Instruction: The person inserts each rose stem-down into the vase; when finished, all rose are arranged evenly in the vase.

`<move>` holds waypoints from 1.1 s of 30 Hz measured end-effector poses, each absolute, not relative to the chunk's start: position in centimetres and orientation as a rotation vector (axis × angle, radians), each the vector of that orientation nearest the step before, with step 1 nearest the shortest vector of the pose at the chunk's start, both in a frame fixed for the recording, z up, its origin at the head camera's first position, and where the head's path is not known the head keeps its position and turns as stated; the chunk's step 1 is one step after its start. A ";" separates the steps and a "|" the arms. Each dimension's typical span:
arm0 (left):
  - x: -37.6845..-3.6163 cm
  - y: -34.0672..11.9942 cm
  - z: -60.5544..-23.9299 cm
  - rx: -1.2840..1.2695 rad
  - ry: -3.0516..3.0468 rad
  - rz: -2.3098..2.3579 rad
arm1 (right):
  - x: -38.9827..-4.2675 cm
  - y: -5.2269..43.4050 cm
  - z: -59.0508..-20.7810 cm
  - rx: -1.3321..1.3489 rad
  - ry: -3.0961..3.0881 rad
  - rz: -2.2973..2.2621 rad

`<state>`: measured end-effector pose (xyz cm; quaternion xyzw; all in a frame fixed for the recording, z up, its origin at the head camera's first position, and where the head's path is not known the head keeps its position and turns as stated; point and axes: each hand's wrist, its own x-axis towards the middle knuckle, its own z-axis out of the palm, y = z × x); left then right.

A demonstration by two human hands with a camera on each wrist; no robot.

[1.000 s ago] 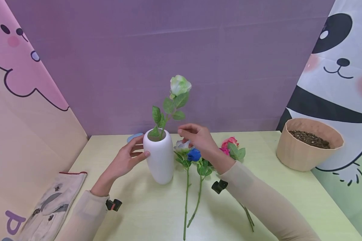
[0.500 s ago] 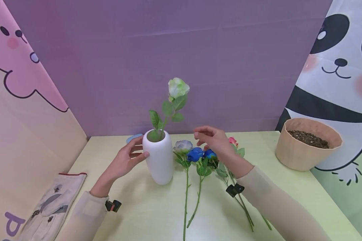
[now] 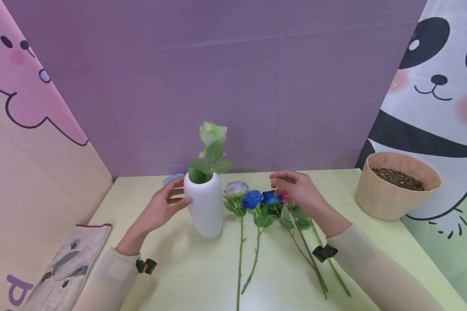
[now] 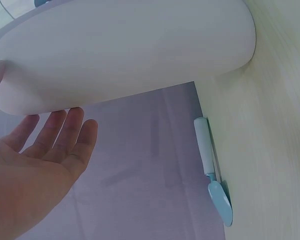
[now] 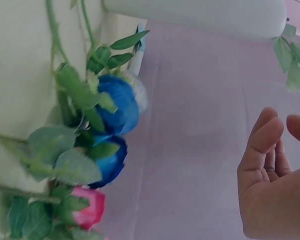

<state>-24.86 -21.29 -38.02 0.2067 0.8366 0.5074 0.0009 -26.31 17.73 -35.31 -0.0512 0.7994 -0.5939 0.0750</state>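
A white vase (image 3: 204, 209) stands on the table, and a pale green-white rose (image 3: 213, 134) rises from its mouth with leaves at the rim. My left hand (image 3: 161, 207) holds the vase's upper left side, thumb at the front and fingers farther back. In the left wrist view the fingertips touch the vase (image 4: 130, 50). My right hand (image 3: 301, 190) hovers over the lying flowers with loosely bent fingers and holds nothing. Below and left of it lie a pale lilac-white rose (image 3: 236, 189), a blue rose (image 3: 251, 199), another blue rose (image 3: 271, 198) and a partly hidden pink rose (image 5: 89, 206).
A tan pot with dark soil (image 3: 393, 185) stands at the table's right. A folded grey cloth with red edging (image 3: 68, 263) lies at the left. Behind the vase, near the back edge, rests a light blue hand trowel (image 4: 212, 170). Long stems reach towards the table's front.
The pale green-white rose has dropped lower into the vase and turned. My right hand has moved right and down, away from the vase. The left hand has stayed on the vase.
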 end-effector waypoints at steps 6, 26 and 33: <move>-24.9 -21.3 -38.0 0.636 2.627 1.593 | -26.1 19.3 -35.9 -0.173 2.382 -1.800; -25.1 -21.3 -38.2 0.648 2.620 1.598 | -25.7 24.6 -39.1 -0.172 2.470 -1.611; -25.1 -21.4 -38.2 0.647 2.622 1.595 | -25.6 26.4 -40.9 -0.133 2.476 -1.544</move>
